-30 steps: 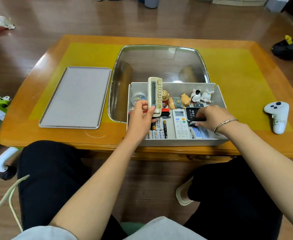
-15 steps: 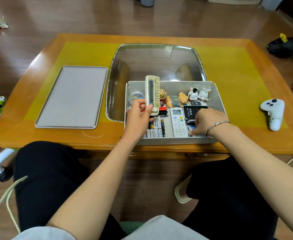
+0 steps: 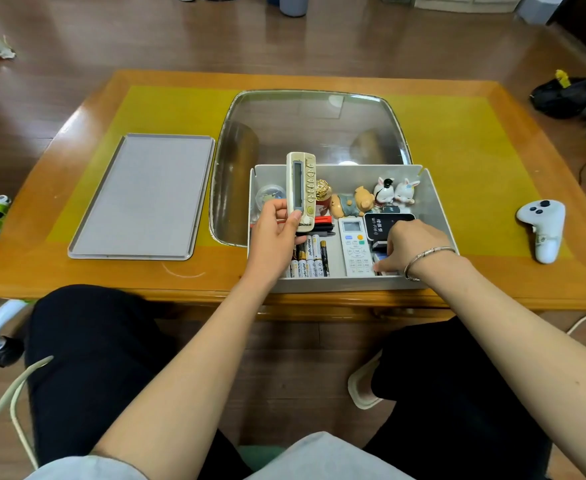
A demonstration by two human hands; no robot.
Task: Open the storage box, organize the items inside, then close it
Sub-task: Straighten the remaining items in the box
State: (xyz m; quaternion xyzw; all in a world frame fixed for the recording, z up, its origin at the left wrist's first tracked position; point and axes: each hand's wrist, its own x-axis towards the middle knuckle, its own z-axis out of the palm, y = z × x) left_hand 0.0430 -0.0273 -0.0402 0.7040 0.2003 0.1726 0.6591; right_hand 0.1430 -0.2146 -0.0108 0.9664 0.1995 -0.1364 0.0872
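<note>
two readable labels: "shinco" on cream remote (image 3: 301, 190), "wi-fi6" on black device (image 3: 385, 224). left hand (image 3: 276, 237) curled around remote, held upright over open grey plastic storage box (image 3: 437, 209) on bench (image 3: 475, 150). right hand (image 3: 407, 245) fingers bent down onto small items inside; grip unclear.

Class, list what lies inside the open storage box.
Inside the storage box: batteries, a white remote, a black Wi-Fi device, figurines, pens. The right hand covers other small items.
</note>
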